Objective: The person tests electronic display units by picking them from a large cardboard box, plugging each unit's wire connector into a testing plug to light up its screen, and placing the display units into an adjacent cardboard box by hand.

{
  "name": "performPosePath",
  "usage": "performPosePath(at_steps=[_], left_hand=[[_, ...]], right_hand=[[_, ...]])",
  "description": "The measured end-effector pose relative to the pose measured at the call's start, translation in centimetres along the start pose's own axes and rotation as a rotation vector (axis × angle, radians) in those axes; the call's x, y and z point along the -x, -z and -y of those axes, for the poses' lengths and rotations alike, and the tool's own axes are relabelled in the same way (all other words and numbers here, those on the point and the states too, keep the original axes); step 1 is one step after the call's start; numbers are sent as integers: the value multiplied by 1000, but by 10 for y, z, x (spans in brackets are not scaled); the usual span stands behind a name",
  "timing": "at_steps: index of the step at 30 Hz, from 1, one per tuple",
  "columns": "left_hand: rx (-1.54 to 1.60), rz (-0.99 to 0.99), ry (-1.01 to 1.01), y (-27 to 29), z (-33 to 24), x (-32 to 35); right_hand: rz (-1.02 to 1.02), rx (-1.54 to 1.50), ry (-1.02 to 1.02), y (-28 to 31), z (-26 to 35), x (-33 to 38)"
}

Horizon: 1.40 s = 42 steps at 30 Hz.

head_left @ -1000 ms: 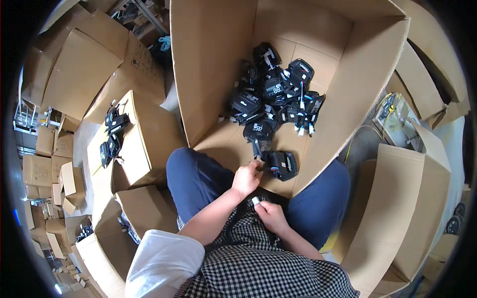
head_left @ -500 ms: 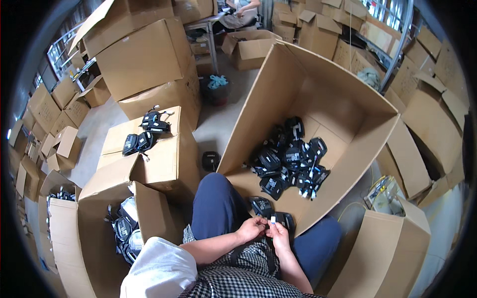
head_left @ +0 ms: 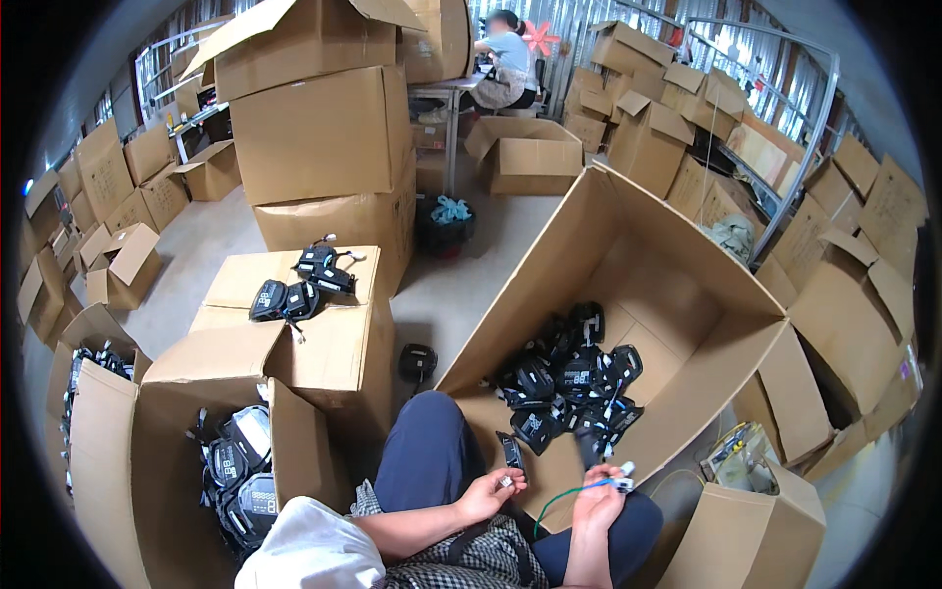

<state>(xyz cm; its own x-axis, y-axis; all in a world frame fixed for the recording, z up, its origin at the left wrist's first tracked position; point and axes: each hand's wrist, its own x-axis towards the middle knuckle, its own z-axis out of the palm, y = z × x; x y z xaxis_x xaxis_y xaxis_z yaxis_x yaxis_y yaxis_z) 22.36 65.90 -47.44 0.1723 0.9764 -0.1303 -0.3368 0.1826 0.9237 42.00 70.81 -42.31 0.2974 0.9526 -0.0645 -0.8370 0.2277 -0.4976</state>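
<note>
Green cable (head_left: 559, 496) runs between the hands, right hand (head_left: 597, 491) pinching its connector, left hand (head_left: 488, 491) gripping a small plug.

Black plastic module (head_left: 592, 447) w/ white connector plug (head_left: 625, 471) on top and blue/green wire lead (head_left: 564, 493) trailing down-left, upright in right hand (head_left: 601, 503), just above front edge of big open carton. Small white/silver connector piece (head_left: 506, 481) pinched at fingertips of left hand (head_left: 488, 494), black strap-like part (head_left: 511, 451) sticking up right behind it. The two pieces are near each other, not touching.
</note>
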Motion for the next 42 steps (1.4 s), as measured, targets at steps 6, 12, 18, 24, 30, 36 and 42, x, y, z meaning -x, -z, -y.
performPosePath(at_steps=[6, 12, 18, 24, 30, 36, 42], left_hand=[[-579, 127, -49, -9, -31, -7], [-739, 360, -100, -17, -14, -1], [-586, 475, -250, -20, -8, -15], [-613, 377, -330, -26, -12, -18], [-181, 28, 24, -20, 5, -21], [-131, 186, 139, -16, 8, -22], [-51, 342, 4, -25, -6, -21]], right_hand=[[-174, -64, -214, 42, -41, 14], [-107, 127, -591, 61, -51, 66], [-60, 6, -566, 69, -41, 54], [-7, 89, -500, 62, -44, 53], [-209, 344, -479, 36, -36, 60], [-185, 397, -403, 75, -63, 55], [-114, -2, -327, 56, -53, 35]])
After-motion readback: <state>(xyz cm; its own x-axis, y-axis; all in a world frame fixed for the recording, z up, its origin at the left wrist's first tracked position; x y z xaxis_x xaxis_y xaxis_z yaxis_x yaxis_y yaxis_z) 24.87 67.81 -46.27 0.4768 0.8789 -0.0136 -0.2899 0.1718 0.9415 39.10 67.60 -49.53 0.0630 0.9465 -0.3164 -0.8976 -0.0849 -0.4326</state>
